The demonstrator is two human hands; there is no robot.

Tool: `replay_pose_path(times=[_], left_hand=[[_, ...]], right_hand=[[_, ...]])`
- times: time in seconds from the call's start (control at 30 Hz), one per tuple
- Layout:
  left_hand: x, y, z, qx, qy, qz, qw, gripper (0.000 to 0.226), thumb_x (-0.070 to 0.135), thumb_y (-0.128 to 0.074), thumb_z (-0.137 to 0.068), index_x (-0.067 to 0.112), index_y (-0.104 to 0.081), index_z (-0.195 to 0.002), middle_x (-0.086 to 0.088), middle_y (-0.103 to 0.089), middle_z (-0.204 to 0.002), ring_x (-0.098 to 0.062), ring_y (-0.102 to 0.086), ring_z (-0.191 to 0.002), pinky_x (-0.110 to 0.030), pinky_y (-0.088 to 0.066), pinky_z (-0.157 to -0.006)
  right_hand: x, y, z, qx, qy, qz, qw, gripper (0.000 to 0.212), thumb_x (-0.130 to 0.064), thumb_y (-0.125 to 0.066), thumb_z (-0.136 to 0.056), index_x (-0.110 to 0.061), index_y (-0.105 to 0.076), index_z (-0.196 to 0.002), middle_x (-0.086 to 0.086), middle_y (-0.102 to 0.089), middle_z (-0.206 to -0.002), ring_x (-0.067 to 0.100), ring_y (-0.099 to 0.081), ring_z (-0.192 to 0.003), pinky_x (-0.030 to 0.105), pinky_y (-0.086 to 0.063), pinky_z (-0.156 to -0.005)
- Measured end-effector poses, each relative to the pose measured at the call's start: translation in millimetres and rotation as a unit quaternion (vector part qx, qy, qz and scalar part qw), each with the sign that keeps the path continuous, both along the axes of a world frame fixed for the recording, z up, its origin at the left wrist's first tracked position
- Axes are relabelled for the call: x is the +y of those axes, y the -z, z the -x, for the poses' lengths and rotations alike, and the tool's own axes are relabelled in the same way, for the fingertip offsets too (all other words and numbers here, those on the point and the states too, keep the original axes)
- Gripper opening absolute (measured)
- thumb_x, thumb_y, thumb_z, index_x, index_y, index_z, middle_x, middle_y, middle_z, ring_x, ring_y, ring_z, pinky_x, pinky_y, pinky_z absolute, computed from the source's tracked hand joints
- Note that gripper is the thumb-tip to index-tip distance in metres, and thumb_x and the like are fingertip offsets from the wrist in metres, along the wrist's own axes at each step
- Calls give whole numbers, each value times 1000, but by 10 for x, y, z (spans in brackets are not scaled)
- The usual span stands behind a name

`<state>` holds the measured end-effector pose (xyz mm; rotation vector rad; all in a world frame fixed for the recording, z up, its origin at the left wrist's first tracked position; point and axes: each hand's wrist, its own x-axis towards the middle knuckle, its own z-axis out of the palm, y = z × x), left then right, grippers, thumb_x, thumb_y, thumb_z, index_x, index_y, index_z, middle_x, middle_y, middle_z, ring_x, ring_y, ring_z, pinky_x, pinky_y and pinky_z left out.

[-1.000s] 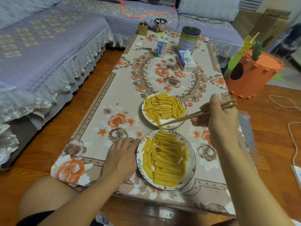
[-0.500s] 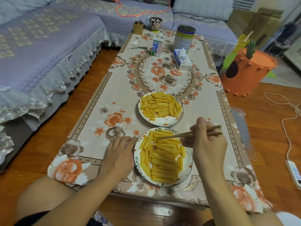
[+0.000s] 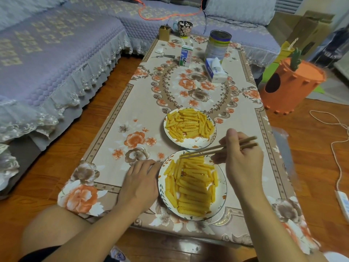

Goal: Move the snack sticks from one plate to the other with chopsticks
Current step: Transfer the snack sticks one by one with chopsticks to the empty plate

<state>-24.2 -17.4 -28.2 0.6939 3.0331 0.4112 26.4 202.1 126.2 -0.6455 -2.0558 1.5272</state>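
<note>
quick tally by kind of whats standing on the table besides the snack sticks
plates: 2 (far plate, near plate)
chopsticks: 1 pair, in the right hand
mug: 1
milk carton: 1
tin can: 1
tissue box: 1
small gold box: 1
scissors: 1
total: 9

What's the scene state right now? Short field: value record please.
surface: table with floral cloth
near plate: holds snack sticks, at the table's near edge
far plate: holds snack sticks, just beyond the near plate
right hand: grips chopsticks
chopstick tips: over the far end of the near plate's sticks; whether they pinch one is unclear
left hand: rests on the cloth against the near plate's left rim
far end: milk carton, tin can, tissue box, mug
</note>
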Motion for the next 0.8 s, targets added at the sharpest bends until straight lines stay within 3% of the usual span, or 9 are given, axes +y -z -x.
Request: replay_pose_path(times=[0.13,0.27,0.37,0.53,0.6,0.8], left_hand=[[0,-6,-1,1,0,-3,1000,52,34,-27,-95,31,-50,-141,8,-53,-134,-18,-45,-125,-40,-43,-106],[-3,-1,2,4,0,-1,1000,51,33,-29,-95,31,-50,-141,9,-53,-134,-17,-44,-125,-39,-43,-106],[-4,6,4,10,-1,-7,1000,49,32,-32,-95,30,-52,-139,8,-55,-132,-17,-46,-124,-39,-44,-105],[4,-2,-3,10,-3,-15,1000,49,36,-29,-96,30,-52,-139,8,-56,-131,-18,-46,-123,-39,-45,-103],[5,-9,-5,10,-4,-15,1000,50,36,-29,-95,30,-53,-139,8,-56,-131,-18,-47,-122,-39,-45,-103],[8,1,10,0,-4,-9,1000,52,36,-28,-95,31,-51,-141,8,-54,-134,-17,-45,-126,-39,-43,-105]], right_hand=[[227,1,233,34,22,-35,999,37,-34,-50,-107,-17,-68,-80,11,-69,-62,28,-71,-54,43,-59,-58],[387,47,519,8,-4,-56,998,33,-32,-52,-107,-16,-69,-85,19,-71,-75,20,-70,-56,36,-60,-59],[433,88,650,-12,-37,-61,997,32,-31,-54,-106,-7,-72,-93,19,-71,-76,29,-70,-60,47,-62,-65],[462,137,704,-44,-64,-116,990,29,-34,-54,-106,-25,-68,-82,14,-71,-67,28,-71,-58,53,-61,-68],[473,133,701,-46,-64,-116,990,30,-34,-54,-106,-23,-68,-81,14,-71,-66,29,-71,-58,55,-61,-68],[526,125,780,-72,-80,-77,991,34,-35,-52,-107,-10,-70,-91,19,-73,-79,30,-74,-62,43,-63,-65]])
